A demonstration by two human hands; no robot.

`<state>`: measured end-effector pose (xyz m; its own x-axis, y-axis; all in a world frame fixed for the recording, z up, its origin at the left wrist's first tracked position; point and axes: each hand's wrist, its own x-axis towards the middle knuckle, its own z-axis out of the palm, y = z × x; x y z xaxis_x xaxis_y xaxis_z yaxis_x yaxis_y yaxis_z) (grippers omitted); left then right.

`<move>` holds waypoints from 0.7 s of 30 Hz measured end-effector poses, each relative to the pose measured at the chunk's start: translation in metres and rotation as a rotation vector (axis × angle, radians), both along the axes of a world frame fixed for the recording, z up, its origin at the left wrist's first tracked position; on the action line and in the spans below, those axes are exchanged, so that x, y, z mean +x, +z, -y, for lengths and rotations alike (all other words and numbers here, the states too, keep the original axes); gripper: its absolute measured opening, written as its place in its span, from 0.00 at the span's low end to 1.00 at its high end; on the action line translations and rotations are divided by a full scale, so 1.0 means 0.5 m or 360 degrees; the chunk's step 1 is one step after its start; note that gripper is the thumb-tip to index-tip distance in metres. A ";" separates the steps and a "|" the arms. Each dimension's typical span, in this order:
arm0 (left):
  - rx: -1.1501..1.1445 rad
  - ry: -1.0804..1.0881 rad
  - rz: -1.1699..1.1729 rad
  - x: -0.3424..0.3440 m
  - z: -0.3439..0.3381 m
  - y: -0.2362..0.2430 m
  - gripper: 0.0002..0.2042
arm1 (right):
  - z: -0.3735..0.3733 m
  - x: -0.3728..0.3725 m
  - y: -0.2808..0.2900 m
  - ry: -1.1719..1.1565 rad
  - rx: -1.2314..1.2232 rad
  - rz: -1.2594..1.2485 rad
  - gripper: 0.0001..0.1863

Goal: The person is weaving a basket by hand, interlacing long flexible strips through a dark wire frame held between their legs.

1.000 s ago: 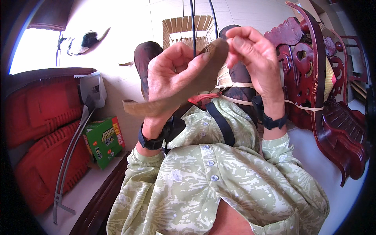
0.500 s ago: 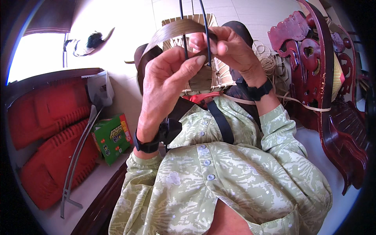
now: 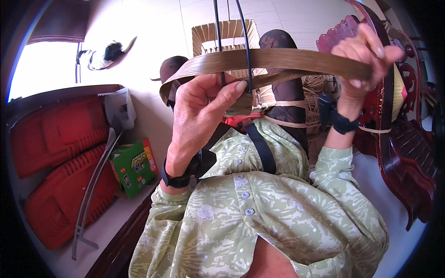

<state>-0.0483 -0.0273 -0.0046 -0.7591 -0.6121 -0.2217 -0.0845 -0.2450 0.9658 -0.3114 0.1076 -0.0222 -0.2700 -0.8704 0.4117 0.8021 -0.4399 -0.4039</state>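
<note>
At the bottom of the frame is a pale green button shirt with white leaf shapes [image 3: 296,217]. Just above the middle, the left hand [image 3: 201,104] has its thumb and pointing finger pressed together, pinching the low part of a long, flat, shiny brown strip [image 3: 278,59]. That strip loops across the upper middle, from beside the left hand over to the right hand [image 3: 364,60] at the upper right. The right hand's thumb and one finger stick out apart (it is blurry, so I cannot tell how the others grip). Two thin black rods [image 3: 244,28] stand by the left fingertips. Behind the strip is a pale basket made of flat slats [image 3: 201,36]. Farther off, at the upper left, lies a black-and-white shape [image 3: 104,55].
</note>
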 end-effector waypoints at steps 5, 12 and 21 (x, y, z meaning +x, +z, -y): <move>0.0004 0.0037 -0.0053 0.000 -0.005 -0.007 0.06 | -0.185 -0.151 0.000 -0.0231 0.0177 0.0085 0.18; -0.0055 0.0018 0.0006 0.009 0.003 -0.011 0.05 | -0.446 -0.271 -0.121 -0.1652 0.1798 0.0008 0.14; -0.0069 0.0083 -0.0039 0.004 -0.010 -0.016 0.05 | 0.015 0.102 0.033 -0.1378 0.0869 -0.2654 0.25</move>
